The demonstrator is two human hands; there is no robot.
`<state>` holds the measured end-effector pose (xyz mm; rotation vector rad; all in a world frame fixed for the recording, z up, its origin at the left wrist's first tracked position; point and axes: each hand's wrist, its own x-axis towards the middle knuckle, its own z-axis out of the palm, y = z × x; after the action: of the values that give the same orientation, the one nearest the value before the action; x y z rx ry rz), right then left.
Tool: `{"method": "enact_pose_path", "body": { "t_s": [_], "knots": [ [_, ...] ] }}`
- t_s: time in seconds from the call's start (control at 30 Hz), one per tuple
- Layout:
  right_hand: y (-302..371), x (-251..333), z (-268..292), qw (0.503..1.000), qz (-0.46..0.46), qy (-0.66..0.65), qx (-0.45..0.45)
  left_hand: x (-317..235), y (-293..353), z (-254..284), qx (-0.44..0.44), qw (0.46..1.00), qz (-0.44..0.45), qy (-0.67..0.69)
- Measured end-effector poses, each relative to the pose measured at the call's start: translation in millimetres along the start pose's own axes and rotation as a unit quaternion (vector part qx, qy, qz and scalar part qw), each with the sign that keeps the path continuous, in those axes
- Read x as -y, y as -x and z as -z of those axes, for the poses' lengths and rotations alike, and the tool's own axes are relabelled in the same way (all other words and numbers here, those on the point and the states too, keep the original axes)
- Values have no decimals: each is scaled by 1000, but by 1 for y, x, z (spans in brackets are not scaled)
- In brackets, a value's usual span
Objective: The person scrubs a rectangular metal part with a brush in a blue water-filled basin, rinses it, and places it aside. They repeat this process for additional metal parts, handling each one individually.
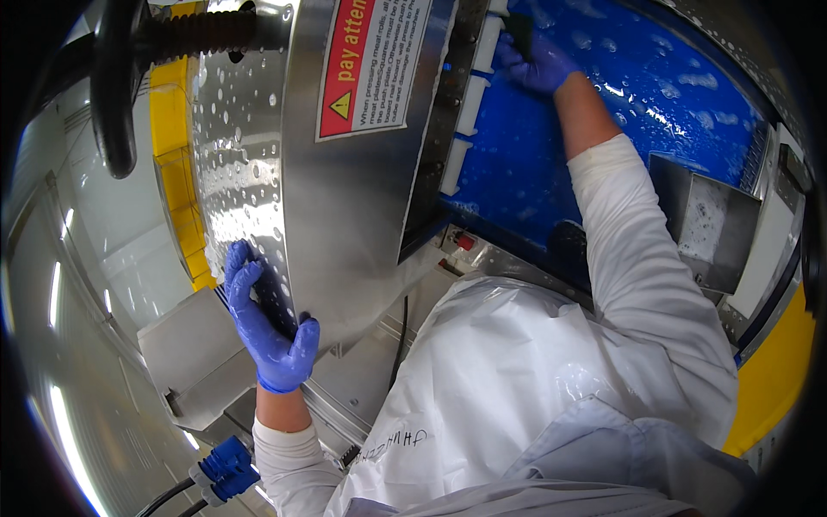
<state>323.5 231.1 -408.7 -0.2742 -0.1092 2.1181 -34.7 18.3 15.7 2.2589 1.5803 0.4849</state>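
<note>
My left hand (271, 332), in a blue glove, rests on the lower corner of a wet steel machine housing (345, 207). Its fingers lie stretched along the droplet-covered side, and the thumb sits apart at the edge. Farther off, my right hand (544, 67), gloved the same way, holds a dark green scouring pad (519, 33) over a blue belt (620, 77). Foam and water spot the belt. The pad is beside a row of white plastic blocks (471, 105) along the housing's edge; the right fingers are partly hidden.
A black threaded handle (116, 86) juts out at upper left. Below it stands a yellow frame (177, 172). Blue plugs with cables (226, 470) hang at lower left. A steel box-shaped part (711, 228) borders the belt at right, and a red button (464, 241) is close to my apron.
</note>
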Motion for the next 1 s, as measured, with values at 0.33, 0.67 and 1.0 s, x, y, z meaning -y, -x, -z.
{"method": "enact_pose_path", "body": {
  "t_s": [0.33, 0.67, 1.0],
  "knots": [
    [-59, 0, 48, 887, 138, 437, 58, -1, -4, -5, -4, 1000, -11, -24],
    [-105, 17, 17, 960, -1, 183, -210, 0, -3, 2, 6, 999, -5, -35],
    [-60, 6, 27, 998, -37, -8, 41, 0, -2, 0, 16, 999, -13, -27]
  ]
}}
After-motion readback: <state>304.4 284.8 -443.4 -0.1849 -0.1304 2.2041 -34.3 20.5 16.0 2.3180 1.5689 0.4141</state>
